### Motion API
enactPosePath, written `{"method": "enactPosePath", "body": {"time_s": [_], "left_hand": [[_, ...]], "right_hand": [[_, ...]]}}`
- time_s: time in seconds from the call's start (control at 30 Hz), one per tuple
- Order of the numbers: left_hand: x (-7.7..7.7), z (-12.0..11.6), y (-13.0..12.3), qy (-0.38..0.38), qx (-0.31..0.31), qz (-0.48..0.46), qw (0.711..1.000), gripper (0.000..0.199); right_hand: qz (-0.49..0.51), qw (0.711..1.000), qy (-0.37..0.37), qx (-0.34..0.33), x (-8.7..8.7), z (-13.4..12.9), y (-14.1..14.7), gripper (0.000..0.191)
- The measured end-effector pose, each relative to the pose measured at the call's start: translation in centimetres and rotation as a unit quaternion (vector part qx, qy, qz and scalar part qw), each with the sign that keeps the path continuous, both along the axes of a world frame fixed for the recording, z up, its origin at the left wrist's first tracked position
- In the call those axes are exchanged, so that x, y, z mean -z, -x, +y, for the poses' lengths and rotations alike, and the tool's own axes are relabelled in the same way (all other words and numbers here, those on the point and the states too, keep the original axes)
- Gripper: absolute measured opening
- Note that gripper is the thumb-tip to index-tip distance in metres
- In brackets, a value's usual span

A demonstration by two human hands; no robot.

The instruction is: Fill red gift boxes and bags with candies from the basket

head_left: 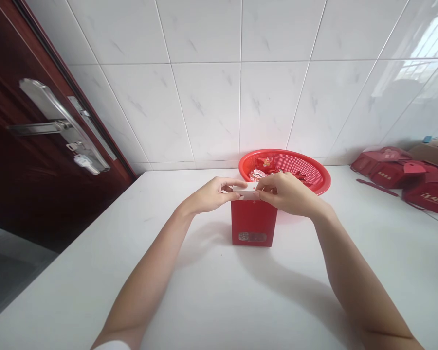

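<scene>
A red paper gift box (253, 223) stands upright on the white table (204, 301), with a clear window low on its front. White inner flaps show at its top. My left hand (212, 195) is closed on the top's left side, thumb in front and fingers behind. On the right side, my right hand (286, 194) pinches the top edge between thumb and fingers. What lies inside the box is hidden. Just behind it sits a red plastic basket (321, 180) holding small red packets (264, 164).
Several red boxes (390, 172) with gold print stand at the far right, a red strap (377, 188) beside them. A brown cardboard box (432, 154) is behind. A tiled wall (204, 107) closes the back. A dark red door (32, 160) is at the left.
</scene>
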State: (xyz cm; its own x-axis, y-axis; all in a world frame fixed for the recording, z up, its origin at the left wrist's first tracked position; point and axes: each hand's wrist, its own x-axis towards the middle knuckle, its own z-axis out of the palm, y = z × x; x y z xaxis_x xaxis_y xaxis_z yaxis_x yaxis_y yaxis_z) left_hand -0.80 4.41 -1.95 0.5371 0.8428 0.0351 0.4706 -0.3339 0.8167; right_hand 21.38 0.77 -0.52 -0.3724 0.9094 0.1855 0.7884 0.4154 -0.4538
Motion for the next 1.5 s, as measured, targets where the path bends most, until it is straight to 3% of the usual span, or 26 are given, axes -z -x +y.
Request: {"method": "enactPosePath", "body": {"time_s": [0.4,0.73,1.0,1.17,1.27,1.33,1.5], "left_hand": [[1.3,2.2,0.5,0.022,-0.111,-0.062,0.992,0.04],[2.5,3.4,0.8,0.02,-0.128,-0.106,0.986,0.036],[1.8,2.9,1.2,0.026,-0.065,-0.018,0.997,0.057],[0.6,1.8,1.6,-0.014,-0.082,-0.084,0.993,0.045],[-0.4,0.6,1.8,-0.089,-0.071,-0.192,0.975,0.041],[-0.7,0.0,1.7,-0.154,-0.064,-0.214,0.962,0.033],[-0.4,0.2,1.6,-0.149,-0.071,-0.172,0.971,0.025]], "right_hand": [[0.047,0.997,-0.068,0.015,0.7,1.1,-0.4,0.02],[0.075,0.997,-0.028,0.022,1.5,2.0,-0.2,0.015],[0.068,0.997,-0.016,0.036,2.8,3.7,-0.1,0.01],[0.134,0.99,-0.045,0.0,1.9,2.2,-0.2,0.011],[0.252,0.956,-0.143,-0.031,0.6,0.5,-0.2,0.008],[0.3,0.936,-0.18,-0.039,0.3,0.1,-0.2,0.01],[0.258,0.957,-0.114,-0.063,0.6,1.2,-0.4,0.01]]}}
